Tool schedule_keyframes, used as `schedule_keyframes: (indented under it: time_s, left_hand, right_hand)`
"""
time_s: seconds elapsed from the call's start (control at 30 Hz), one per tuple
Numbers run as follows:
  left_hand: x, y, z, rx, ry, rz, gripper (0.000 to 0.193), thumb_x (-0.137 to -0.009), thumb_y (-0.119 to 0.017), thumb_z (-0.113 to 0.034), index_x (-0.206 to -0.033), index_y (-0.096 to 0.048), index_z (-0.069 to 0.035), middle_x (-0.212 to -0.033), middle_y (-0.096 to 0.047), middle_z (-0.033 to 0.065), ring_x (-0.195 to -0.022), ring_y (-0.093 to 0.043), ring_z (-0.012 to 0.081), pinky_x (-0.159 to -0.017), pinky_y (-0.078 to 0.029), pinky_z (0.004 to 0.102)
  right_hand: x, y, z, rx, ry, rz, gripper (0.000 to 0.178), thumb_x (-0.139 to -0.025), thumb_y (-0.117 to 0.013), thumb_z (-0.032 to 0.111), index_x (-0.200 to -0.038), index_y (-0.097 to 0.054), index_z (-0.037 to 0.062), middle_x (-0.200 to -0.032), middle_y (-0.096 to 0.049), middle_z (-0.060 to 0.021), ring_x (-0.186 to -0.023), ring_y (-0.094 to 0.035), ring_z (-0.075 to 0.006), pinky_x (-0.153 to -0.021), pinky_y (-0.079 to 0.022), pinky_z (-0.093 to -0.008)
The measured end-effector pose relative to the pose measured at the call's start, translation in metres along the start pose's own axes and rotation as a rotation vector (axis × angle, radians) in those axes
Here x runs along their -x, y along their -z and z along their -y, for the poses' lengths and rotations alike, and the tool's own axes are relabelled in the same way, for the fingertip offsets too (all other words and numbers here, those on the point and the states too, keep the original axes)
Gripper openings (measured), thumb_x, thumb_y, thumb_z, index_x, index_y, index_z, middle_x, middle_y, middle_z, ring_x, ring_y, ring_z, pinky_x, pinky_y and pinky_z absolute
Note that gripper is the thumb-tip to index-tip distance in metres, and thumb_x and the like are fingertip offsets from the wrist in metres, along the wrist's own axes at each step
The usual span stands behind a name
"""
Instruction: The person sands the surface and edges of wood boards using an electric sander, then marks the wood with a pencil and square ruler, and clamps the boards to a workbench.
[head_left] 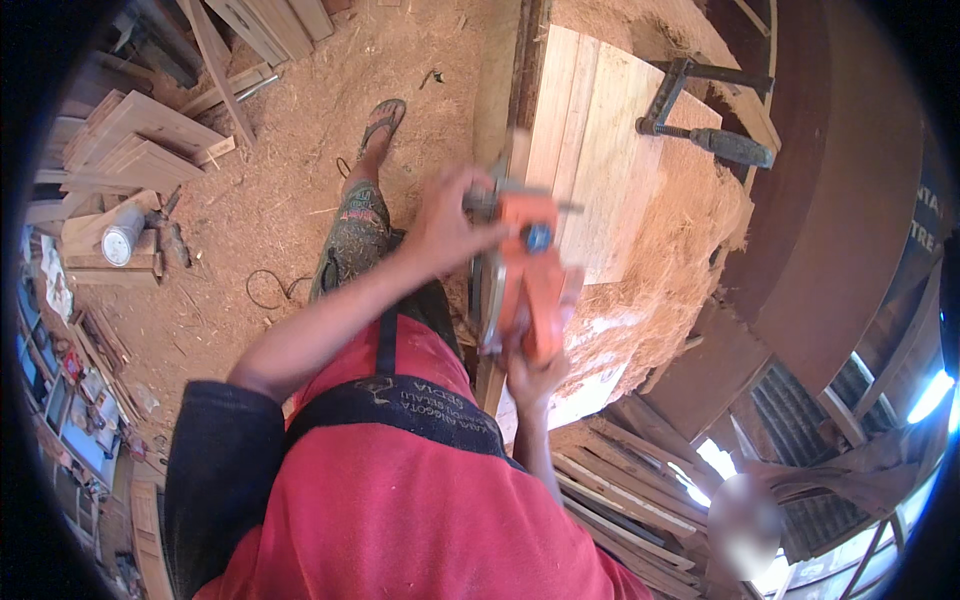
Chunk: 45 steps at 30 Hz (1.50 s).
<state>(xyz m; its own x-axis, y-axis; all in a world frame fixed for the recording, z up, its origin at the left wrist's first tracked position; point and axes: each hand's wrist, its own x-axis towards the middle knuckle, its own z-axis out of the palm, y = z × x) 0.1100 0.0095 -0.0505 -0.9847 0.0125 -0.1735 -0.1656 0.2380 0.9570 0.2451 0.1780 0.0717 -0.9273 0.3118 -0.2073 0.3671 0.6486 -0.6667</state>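
Observation:
An orange electric hand planer (535, 280) with a blue round part near its front is in both my hands, slightly blurred. My left hand (455, 222) grips its front end, around a dark grey part. Lower in the view, my right hand (535, 375) is closed round its rear handle. The planer is over the left edge of the workbench, beside a pale wooden panel (615, 110). Whether its sole touches the wood, I cannot tell. A bar clamp (690, 110) with a grey handle sits across the panel's far right side.
Wood shavings (690, 235) heap over the bench right of the panel. Sawdust covers the floor (290, 110), where my sandalled foot (385, 120) stands. Stacked boards (140, 140) and a white can (122, 235) lie at the left. A blurred round shape (743, 525) is at lower right.

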Motion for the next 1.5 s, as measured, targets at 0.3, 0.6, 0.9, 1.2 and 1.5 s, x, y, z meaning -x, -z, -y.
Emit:
schedule_keyframes:
  time_s: [0.3, 0.6, 0.9, 1.2, 1.5]
  left_hand:
    - [0.023, 0.0, -0.009, 0.057, 0.051, 0.042, 0.06, -0.068, -0.09, -0.038, -0.107, -0.057, -0.005, -0.11, -0.056, 0.0136, -0.107, -0.054, 0.0301, -0.093, -0.044, 0.04]
    - [-0.152, 0.033, -0.003, 0.014, -0.086, -0.061, 0.061, -0.066, -0.092, -0.042, -0.101, -0.06, -0.003, -0.094, -0.061, 0.0072, -0.091, -0.059, 0.0192, -0.084, -0.048, 0.0341]
    - [-0.336, 0.07, 0.004, -0.036, -0.259, -0.238, 0.063, -0.065, -0.093, -0.046, -0.098, -0.058, -0.006, -0.093, -0.062, 0.0074, -0.085, -0.059, 0.016, -0.076, -0.05, 0.0313]
    - [-0.112, 0.018, 0.012, 0.075, -0.029, 0.033, 0.081, -0.066, -0.09, -0.042, -0.13, -0.06, -0.002, -0.12, -0.066, 0.015, -0.11, -0.064, 0.025, -0.097, -0.051, 0.0372]
    - [0.066, -0.008, -0.008, 0.008, 0.065, 0.075, 0.072, -0.067, -0.091, -0.039, -0.12, -0.058, -0.004, -0.115, -0.06, 0.0144, -0.112, -0.059, 0.0304, -0.098, -0.046, 0.0403]
  right_hand:
    - [0.026, 0.012, -0.03, -0.05, 0.003, 0.124, 0.021, -0.078, -0.072, 0.007, -0.096, -0.067, -0.0026, -0.077, -0.067, -0.0108, -0.071, -0.066, -0.0178, -0.066, -0.053, -0.034]
    - [-0.131, -0.036, 0.052, -0.162, 0.143, 0.085, 0.023, -0.079, -0.069, 0.005, -0.1, -0.065, -0.0015, -0.075, -0.067, -0.0118, -0.067, -0.066, -0.0181, -0.064, -0.052, -0.0338]
    - [-0.3, -0.09, 0.129, -0.115, 0.325, -0.01, 0.027, -0.078, -0.071, 0.019, -0.096, -0.063, 0.0001, -0.083, -0.067, -0.0195, -0.074, -0.068, -0.0328, -0.068, -0.053, -0.0391]
    - [-0.097, -0.023, 0.035, 0.187, 0.368, -0.047, 0.04, -0.072, -0.075, 0.012, -0.109, -0.064, 0.0023, -0.083, -0.068, -0.0189, -0.072, -0.069, -0.0362, -0.065, -0.054, -0.0412]
    - [0.064, 0.024, -0.044, -0.033, -0.021, 0.106, 0.025, -0.073, -0.075, 0.01, -0.095, -0.066, 0.0013, -0.076, -0.069, -0.0164, -0.069, -0.071, -0.025, -0.063, -0.054, -0.0376]
